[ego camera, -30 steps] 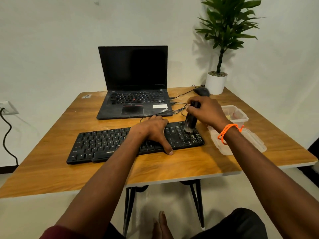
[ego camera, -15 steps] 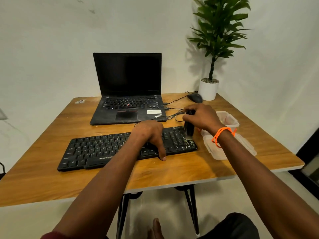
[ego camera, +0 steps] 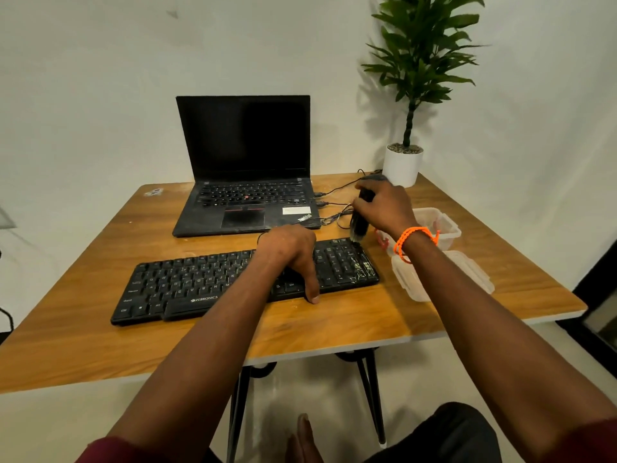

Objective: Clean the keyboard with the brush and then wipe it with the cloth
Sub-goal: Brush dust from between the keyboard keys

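My right hand grips the brush, bristles at the keyboard's far right corner. My left hand rests relaxed on the keys. Tangled cables and the laptop lie just behind; a plastic box sits beside.

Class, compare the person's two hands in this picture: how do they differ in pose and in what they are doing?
The left hand rests on the keyboard, holding no tool; the right hand grips the brush. The left hand sits mid-keyboard with its thumb at the front edge; the right hand is raised over the far right corner, bristles pointing down. Only the right wrist wears an orange bracelet. Both work over the same keyboard.
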